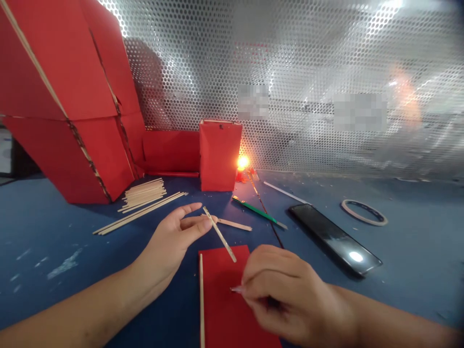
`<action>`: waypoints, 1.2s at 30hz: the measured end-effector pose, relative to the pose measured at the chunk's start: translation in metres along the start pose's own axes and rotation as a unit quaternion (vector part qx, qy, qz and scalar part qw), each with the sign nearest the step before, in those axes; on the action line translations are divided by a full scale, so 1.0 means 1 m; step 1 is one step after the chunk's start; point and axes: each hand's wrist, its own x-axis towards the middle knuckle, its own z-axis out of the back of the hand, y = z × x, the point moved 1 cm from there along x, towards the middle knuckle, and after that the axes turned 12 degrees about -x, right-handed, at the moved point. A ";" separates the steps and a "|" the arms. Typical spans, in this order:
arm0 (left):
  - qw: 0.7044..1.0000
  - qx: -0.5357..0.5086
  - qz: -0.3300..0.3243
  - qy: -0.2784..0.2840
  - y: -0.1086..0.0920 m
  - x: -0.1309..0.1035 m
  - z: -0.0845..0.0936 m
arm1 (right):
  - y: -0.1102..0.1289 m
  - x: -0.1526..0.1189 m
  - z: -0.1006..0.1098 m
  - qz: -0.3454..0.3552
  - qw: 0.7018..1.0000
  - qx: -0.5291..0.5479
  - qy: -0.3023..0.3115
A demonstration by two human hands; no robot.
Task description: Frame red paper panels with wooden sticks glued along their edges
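My left hand [181, 234] pinches a thin wooden stick [222, 240] between thumb and finger. The stick slants down to the right, its lower end over the red panel [226, 295]. A pale strip of wood runs along that panel's left edge. Above the panel's right side, my right hand [286, 290] is closed around a small object with a pale pointed tip [237, 289]. The rest of that object is hidden in the fingers. Beyond my left fingertips another short wooden stick [235, 224] lies on the table.
A bundle of sticks [145, 193] lies left. Behind stand a tall red box structure [97, 92] and a small red box [220, 157], with a bright orange glow [242, 162] beside it. A slim green tool [255, 210], black phone [335, 239] and pale ring [363, 212] lie right.
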 end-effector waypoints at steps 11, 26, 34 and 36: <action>0.999 -0.029 -0.018 0.036 0.007 0.004 0.007 | -0.059 -0.004 0.011 -0.239 0.946 -0.218 -0.001; 0.997 -0.004 -0.023 0.068 0.003 0.000 0.003 | -0.037 0.006 0.011 -0.259 0.955 -0.145 -0.006; 0.991 -0.041 0.012 0.125 -0.004 -0.019 -0.007 | -0.004 0.014 -0.001 -0.476 0.772 0.416 0.060; 0.988 -0.057 0.006 0.142 -0.006 -0.025 -0.010 | -0.001 0.013 -0.003 -0.489 0.718 0.489 0.079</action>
